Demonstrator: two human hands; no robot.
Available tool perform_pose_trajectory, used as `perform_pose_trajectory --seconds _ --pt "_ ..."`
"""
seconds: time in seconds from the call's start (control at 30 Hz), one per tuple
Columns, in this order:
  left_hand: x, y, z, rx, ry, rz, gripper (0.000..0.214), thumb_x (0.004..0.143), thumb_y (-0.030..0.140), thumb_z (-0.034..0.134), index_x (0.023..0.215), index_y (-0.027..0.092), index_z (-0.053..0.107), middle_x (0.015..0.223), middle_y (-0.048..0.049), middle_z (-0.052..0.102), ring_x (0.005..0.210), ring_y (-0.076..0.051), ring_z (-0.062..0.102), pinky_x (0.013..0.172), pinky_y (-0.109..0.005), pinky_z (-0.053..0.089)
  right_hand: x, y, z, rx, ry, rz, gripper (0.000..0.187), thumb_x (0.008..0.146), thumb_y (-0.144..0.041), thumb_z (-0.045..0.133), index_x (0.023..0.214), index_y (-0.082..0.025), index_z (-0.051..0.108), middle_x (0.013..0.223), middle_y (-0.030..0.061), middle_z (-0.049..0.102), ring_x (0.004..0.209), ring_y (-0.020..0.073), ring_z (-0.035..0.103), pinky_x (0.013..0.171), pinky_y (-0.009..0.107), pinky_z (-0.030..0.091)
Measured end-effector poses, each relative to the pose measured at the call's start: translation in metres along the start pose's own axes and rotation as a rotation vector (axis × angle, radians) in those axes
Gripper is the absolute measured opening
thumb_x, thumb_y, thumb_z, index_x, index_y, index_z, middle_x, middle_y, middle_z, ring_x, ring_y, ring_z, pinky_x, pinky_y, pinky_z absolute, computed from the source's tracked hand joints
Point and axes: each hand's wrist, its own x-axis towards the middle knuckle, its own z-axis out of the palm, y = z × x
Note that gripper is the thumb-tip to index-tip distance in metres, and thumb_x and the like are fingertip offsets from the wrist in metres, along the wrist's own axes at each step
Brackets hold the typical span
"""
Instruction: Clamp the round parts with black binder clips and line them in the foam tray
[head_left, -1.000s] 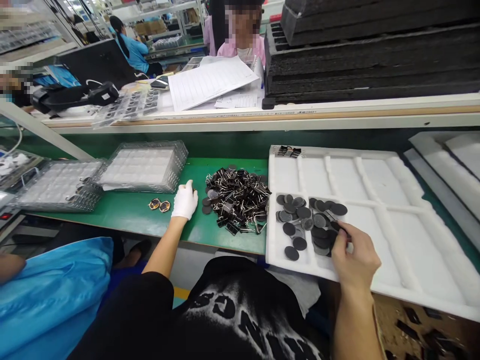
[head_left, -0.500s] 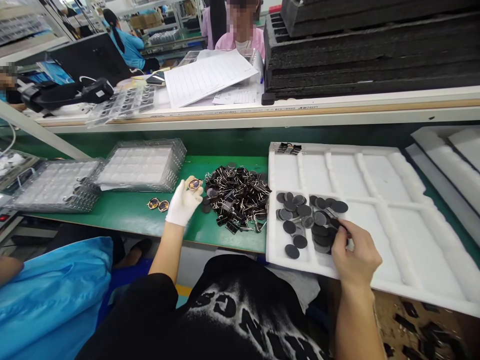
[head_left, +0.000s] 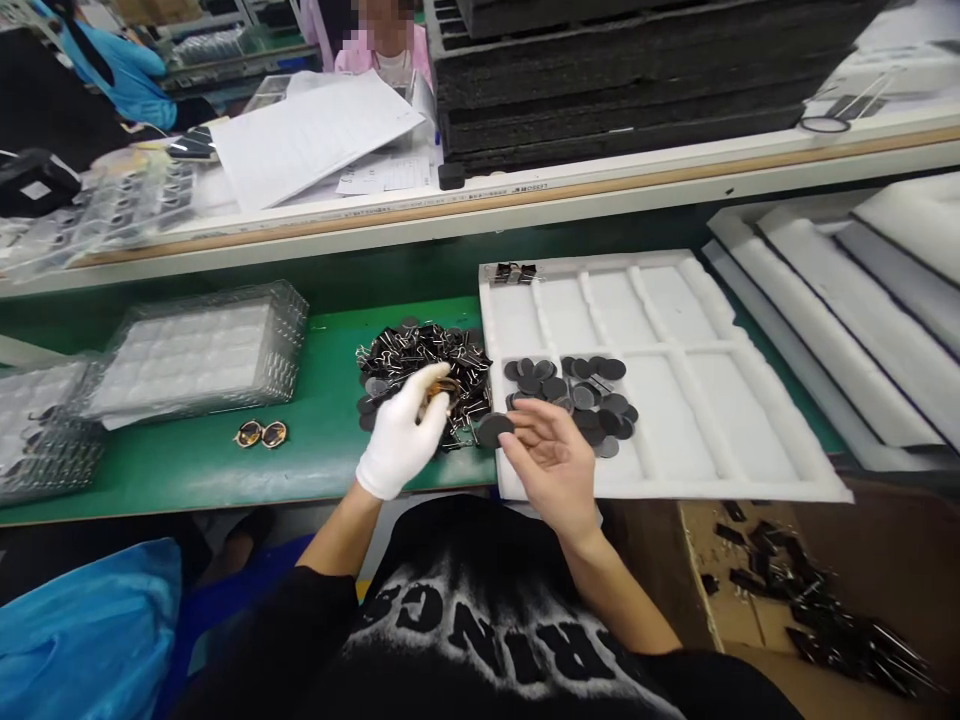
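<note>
Head-worn, looking down, near workbench (head_left: pixel 225 470)

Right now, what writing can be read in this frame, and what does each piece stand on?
"RING": large white letters across the person's black shirt; the letters on either side are lost in folds.
Small dark print on the shelf edge: too small to read.
Printed tables on the paper sheets: too small to read.
White label on the black device: blurred, unreadable.
</note>
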Motion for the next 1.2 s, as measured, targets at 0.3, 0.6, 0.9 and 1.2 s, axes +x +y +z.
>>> perform_pose_trajectory --seconds 0.3,0.6,0.9,1.2 --pt "-0.014 0.016 0.017 -0.241 -0.344 -0.026 0.046 0.106 0.028 0.044 0.15 0.021 0.051 0.154 -0.0071 0.058 0.142 -0.022 0.056 0.122 -0.038 0.046 0.0 -0.005 -0.005 -0.533 0.039 -0.633 0.045 0.088 -0.001 0.074 0.125 -0.027 0.07 0.103 0.0055 0.081 0.087 0.021 0.071 0.076 0.038 0.058" --pt "-0.016 0.008 0.015 -0.566 -0.413 -0.232 0.051 0.104 0.041 0.052 0.152 0.023 0.052 0.144 -0.0113 0.065 0.097 -0.019 0.071 0.086 -0.033 0.061 -0.002 0.008 -0.022 -0.86 -0.211 -0.684 0.045 0.088 -0.011 0.07 0.126 -0.034 0.071 0.125 -0.0038 0.077 0.091 0.0231 0.07 0.078 0.043 0.045" --pt "-0.023 0.008 0.03 -0.456 -0.363 -0.179 0.039 0.1 0.03 0.057 0.136 0.021 0.065 0.139 -0.009 0.07 0.121 -0.023 0.071 0.099 -0.036 0.063 -0.008 0.012 -0.022 -0.535 -0.139 -0.413 0.054 0.087 -0.017 0.075 0.137 -0.032 0.065 0.13 0.0066 0.073 0.1 0.0274 0.069 0.083 0.046 0.055" --pt "-0.019 0.008 0.019 0.024 -0.32 0.166 0.035 0.1 0.031 0.059 0.135 0.024 0.064 0.111 -0.0038 0.079 0.096 -0.017 0.075 0.09 -0.031 0.06 -0.003 0.025 -0.024 -0.047 -0.249 0.264 0.023 0.092 -0.037 0.076 0.112 -0.025 0.077 0.11 0.0068 0.077 0.095 0.0219 0.073 0.083 0.036 0.062"
